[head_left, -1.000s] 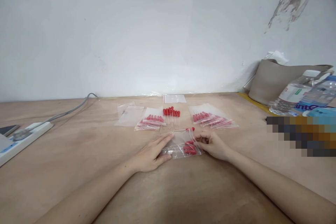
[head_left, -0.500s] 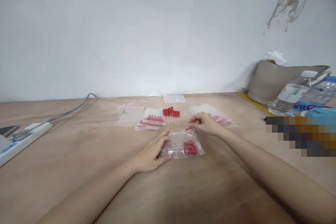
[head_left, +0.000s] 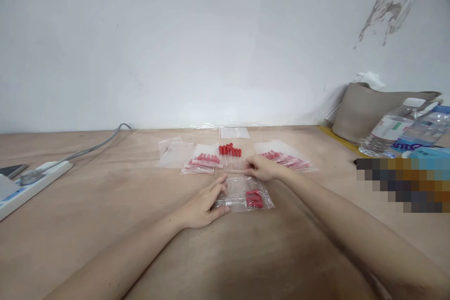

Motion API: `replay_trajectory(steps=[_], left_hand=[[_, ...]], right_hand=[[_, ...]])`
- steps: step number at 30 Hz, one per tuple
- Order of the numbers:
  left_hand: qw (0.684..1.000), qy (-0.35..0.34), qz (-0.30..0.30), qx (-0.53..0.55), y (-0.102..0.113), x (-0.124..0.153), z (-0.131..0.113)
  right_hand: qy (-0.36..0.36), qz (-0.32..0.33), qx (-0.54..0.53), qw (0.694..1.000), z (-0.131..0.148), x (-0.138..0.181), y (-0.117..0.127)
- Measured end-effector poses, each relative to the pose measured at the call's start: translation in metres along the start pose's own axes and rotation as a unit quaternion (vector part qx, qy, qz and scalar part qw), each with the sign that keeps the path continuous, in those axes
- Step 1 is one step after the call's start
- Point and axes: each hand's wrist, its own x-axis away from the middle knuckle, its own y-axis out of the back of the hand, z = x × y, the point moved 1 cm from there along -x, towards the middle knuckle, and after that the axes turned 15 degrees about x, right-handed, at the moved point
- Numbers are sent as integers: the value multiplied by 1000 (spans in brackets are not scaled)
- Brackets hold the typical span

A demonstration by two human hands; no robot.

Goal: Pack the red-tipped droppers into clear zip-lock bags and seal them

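Left arm comes in from bottom-left, forearm low over the table (head_left: 105,206). Left hand (head_left: 206,202) is open, palm down, fingers flat on the left end of the clear zip bag (head_left: 239,186), pinning it to the wood. Thumb is at the bag's near-left corner.

Right arm comes in from bottom-right and reaches further out than the left. Right hand (head_left: 263,168) sits just past the bag's far edge, knuckles up, fingers curled in toward the left. Its fingertips are at the glass ends of the loose droppers (head_left: 230,152). Can't tell if it's pinching 1 or only touching, too small to see.

Zip bag lies flat right in front of the person, left hand on it, right hand just beyond it. Long axis runs left-right. The bagged droppers (head_left: 253,198) lie roughly along that axis, red bulbs bunched at the right end, glass stems toward the left hand.

Loose droppers form 1 tight row with their long axis running away from the person. Red bulbs point at the wall, tips point at the zip bag.

Around it:
- Left filled bags (head_left: 202,161) sit just left of the row.
- Right filled bags (head_left: 286,159) are fanned out just behind the right wrist.
- Empty bags (head_left: 174,152) lie further left.
- Power strip (head_left: 35,180) with its grey cable (head_left: 94,147) is at the left edge.
- Grey pouch (head_left: 365,108) and 2 water bottles (head_left: 390,129) are far right.
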Motion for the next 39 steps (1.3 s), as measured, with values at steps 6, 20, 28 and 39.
replay_trajectory(steps=[6, 20, 28, 39], left_hand=[[1000, -10, -2, -10, 0, 1, 2], [998, -9, -1, -58, 0, 1, 3], [998, -3, 5, -59, 1, 0, 1], [998, -7, 6, -64, 0, 0, 1]], right_hand=[[-14, -137, -31, 990, -14, 48, 22], [59, -119, 110, 985, -41, 99, 18], [112, -104, 76, 985, -15, 68, 11], [-50, -76, -324, 942, -18, 60, -20]])
